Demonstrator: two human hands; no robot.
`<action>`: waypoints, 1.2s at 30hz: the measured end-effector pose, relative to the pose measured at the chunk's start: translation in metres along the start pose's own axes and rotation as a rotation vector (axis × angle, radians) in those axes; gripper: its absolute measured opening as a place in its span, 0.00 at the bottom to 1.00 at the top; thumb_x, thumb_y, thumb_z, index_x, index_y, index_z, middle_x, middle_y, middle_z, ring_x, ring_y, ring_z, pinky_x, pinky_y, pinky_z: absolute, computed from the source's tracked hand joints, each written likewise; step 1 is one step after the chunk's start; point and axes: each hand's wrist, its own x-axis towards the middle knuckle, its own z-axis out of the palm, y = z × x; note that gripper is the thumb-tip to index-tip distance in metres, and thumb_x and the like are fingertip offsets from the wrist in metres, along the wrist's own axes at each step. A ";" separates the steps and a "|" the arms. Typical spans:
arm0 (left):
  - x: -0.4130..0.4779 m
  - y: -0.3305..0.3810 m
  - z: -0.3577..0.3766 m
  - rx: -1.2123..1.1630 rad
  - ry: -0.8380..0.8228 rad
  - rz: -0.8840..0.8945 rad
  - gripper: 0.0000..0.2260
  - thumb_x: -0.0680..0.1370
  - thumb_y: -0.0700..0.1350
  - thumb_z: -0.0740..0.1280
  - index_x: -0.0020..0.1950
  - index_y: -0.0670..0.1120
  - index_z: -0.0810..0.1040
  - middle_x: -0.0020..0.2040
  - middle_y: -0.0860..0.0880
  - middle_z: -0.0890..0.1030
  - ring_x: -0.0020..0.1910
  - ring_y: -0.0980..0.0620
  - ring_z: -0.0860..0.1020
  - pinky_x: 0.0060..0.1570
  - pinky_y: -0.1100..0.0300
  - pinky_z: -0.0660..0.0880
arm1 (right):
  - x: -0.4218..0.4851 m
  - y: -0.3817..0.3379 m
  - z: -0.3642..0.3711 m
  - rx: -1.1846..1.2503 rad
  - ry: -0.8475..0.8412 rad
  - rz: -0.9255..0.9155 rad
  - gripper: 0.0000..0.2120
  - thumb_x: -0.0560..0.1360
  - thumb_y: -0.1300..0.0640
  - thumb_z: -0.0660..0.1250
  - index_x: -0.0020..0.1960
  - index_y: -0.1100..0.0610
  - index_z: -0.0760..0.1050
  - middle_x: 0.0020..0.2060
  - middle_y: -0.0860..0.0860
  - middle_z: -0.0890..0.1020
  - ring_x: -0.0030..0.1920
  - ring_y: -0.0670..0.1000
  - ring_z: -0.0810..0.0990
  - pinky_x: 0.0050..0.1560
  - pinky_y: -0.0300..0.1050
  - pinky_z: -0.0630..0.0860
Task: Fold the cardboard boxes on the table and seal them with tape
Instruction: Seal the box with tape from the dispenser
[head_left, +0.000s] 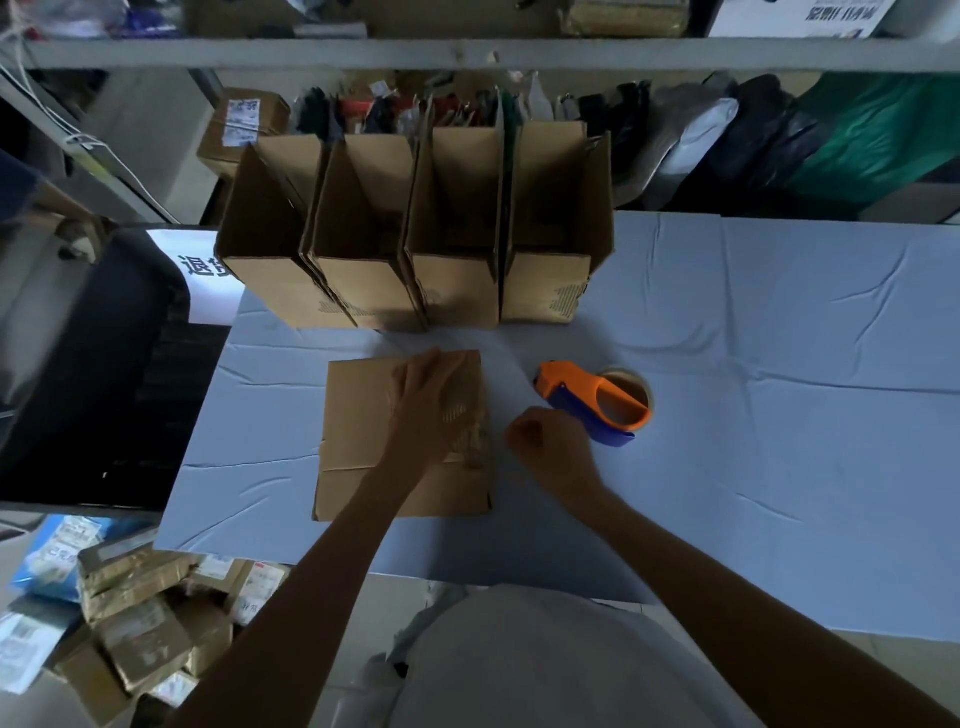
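Left hand (426, 410) presses, fingers extended, on flattened brown cardboard box (358, 421); right hand (550, 447) clenched, empty, beside orange-and-blue tape dispenser (576, 387).

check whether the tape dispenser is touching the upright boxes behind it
Apart. The head view shows bare blue cloth between the tape dispenser and the upright boxes.

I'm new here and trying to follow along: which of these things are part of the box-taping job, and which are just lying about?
Part of the job: the flat cardboard box under the left hand; four open boxes standing behind it; the orange tape dispenser by the right hand.
Lying about: wrapped parcels piled at lower left; bags behind the table.
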 end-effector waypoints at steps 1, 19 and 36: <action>0.001 0.001 -0.002 -0.015 0.006 0.006 0.32 0.68 0.53 0.73 0.70 0.47 0.70 0.69 0.44 0.67 0.68 0.41 0.63 0.66 0.55 0.59 | 0.002 0.008 -0.008 -0.073 0.110 0.015 0.04 0.73 0.61 0.70 0.46 0.61 0.77 0.41 0.53 0.79 0.40 0.49 0.76 0.43 0.42 0.71; 0.004 0.053 -0.054 -0.556 -0.097 -0.024 0.21 0.78 0.37 0.64 0.71 0.47 0.67 0.69 0.48 0.68 0.66 0.56 0.67 0.59 0.73 0.66 | 0.002 0.028 -0.070 -0.358 0.120 -0.307 0.21 0.67 0.63 0.73 0.58 0.55 0.72 0.43 0.51 0.80 0.40 0.54 0.79 0.38 0.43 0.70; -0.011 0.075 -0.094 -0.772 -0.381 0.109 0.07 0.75 0.35 0.66 0.44 0.47 0.79 0.39 0.55 0.81 0.42 0.55 0.80 0.45 0.62 0.77 | -0.016 -0.021 -0.102 -0.043 -0.273 -0.326 0.25 0.65 0.65 0.76 0.56 0.47 0.73 0.45 0.37 0.79 0.48 0.33 0.77 0.45 0.26 0.72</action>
